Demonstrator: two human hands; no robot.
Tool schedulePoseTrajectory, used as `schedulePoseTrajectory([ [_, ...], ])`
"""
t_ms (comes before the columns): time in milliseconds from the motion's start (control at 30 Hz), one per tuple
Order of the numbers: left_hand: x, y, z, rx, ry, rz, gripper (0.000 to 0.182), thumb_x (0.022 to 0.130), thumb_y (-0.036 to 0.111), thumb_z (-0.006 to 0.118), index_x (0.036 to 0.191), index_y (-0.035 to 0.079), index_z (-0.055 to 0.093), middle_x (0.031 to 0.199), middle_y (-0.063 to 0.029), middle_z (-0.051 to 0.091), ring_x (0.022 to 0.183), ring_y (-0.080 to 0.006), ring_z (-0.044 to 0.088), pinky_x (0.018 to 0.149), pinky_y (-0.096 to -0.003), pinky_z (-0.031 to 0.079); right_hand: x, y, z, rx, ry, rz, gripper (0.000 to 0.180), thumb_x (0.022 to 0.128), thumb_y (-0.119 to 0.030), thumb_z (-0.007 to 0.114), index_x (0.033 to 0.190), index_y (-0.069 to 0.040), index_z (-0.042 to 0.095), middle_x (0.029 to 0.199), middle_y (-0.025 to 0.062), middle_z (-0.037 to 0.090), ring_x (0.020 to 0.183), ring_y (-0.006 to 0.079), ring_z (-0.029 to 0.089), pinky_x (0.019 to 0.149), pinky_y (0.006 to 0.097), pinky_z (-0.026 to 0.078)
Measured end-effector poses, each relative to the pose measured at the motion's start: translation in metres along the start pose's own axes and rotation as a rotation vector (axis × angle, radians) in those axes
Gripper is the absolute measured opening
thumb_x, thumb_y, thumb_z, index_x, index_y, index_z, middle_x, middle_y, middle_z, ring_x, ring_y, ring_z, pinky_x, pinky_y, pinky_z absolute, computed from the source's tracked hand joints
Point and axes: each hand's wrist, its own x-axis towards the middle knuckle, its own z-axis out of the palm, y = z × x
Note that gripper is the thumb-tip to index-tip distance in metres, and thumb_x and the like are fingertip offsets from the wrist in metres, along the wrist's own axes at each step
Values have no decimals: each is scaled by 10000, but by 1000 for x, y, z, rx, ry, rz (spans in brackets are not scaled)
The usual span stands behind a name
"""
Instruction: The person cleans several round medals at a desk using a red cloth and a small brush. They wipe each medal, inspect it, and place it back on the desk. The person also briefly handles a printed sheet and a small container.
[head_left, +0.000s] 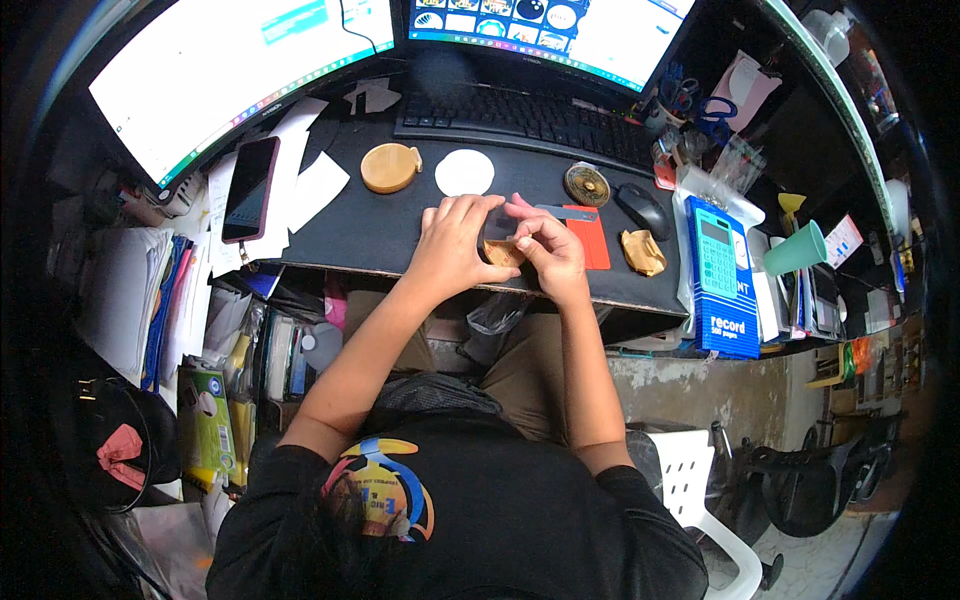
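Observation:
My left hand curves around a small gold-brown piece that bears printing, just above the desk's front edge. Thumb and fingers of my right hand pinch the same piece at its right end. Its lower part is partly hidden by my fingers. Beyond my right hand, a thin metal strip lies across a flat red rectangle. Farther back are a white disc, a round gold-coloured case with a small tab, and a dark-gold patterned round object.
A crumpled tan wrapper and a black mouse lie to the right. Behind stands a keyboard below two monitors. A phone rests on papers at left. A calculator and a green cup are at right.

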Motion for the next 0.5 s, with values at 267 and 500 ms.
schedulePoseTrajectory([
  [267, 2, -4, 0, -117, -48, -57, 924, 520, 403, 893, 1301, 91, 512, 1211, -92, 598, 1180, -286, 519, 996, -441, 355, -1, 7, -6, 466, -51, 95, 44, 941, -103, 599, 936, -86, 559, 1281, 174, 609, 1393, 306, 370, 1141, 443, 262],
  [500, 5, -14, -5, -480, -183, -119, 892, 551, 347, 899, 1287, 41, 499, 1241, -120, 610, 1192, -274, 546, 1031, -401, 375, 0, 6, -3, 832, -107, 147, 134, 921, -180, 650, 941, -104, 541, 1174, 152, 664, 1388, 293, 364, 1152, 450, 229],
])
